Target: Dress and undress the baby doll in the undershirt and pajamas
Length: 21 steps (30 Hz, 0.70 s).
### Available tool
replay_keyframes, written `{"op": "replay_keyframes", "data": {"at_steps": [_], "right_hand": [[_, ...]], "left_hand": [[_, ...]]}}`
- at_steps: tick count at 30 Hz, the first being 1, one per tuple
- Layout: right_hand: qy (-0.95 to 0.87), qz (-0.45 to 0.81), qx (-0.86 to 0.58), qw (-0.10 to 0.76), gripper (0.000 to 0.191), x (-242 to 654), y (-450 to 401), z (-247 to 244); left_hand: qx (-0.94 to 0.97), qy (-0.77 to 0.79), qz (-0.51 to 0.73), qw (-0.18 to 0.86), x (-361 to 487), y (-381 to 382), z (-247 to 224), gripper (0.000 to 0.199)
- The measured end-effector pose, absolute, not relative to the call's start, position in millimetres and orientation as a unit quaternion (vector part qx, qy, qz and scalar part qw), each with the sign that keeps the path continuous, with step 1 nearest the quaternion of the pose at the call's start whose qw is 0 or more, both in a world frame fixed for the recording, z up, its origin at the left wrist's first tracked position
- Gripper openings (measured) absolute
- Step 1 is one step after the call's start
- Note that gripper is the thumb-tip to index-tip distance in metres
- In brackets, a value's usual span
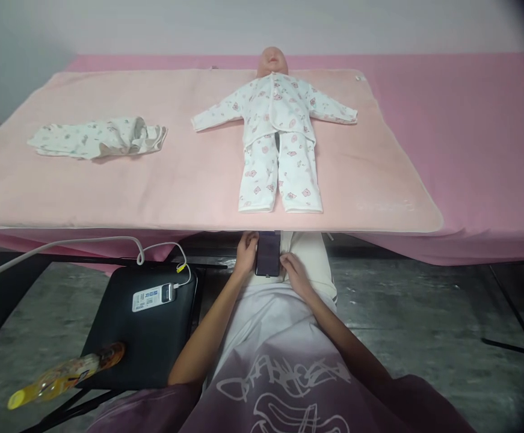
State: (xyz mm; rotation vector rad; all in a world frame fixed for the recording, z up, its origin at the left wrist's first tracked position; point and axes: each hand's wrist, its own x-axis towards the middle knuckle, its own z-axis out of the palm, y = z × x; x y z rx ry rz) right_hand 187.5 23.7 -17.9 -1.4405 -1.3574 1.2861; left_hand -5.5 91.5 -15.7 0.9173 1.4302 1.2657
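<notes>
A dark smartphone [268, 254] lies upright over my lap, just below the table edge, its screen dark. My left hand [246, 254] is closed on the phone's left edge. Beside the right edge, my right hand [294, 272] rests on my thigh with loosely bent fingers, its fingertips near the phone. On the table in front lies a baby doll [273, 60] on its back, arms spread. It wears a white patterned jacket [282, 105] and matching trousers [262, 174]. Left of it is a folded piece of white patterned baby clothing [94, 137].
A pale pink mat [189, 186] covers part of the table with its pink cloth [469, 150]. To my left, a black stool [148, 343] carries a white power bank [153, 297] with a white cable [85, 240]. A bottle with a yellow cap [63, 376] stands there too.
</notes>
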Motion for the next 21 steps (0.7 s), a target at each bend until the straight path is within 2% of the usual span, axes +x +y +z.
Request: {"op": "replay_keyframes", "data": {"at_steps": [11, 16, 21], "right_hand": [[-0.491, 0.545, -0.562, 0.382, 0.038, 188.9, 24.5, -16.5], [-0.456, 0.534, -0.570, 0.428, 0.030, 184.3, 38.3, -22.9], [-0.436, 0.531, -0.560, 0.464, 0.027, 180.3, 54.0, -31.2]], "left_hand": [[0.386, 0.591, 0.512, 0.490, -10.0, 90.4, -12.0, 0.027], [0.376, 0.590, 0.515, 0.494, -9.3, 90.3, -13.8, 0.026], [0.371, 0.583, 0.520, 0.502, -7.3, 91.3, -11.7, 0.035]]}}
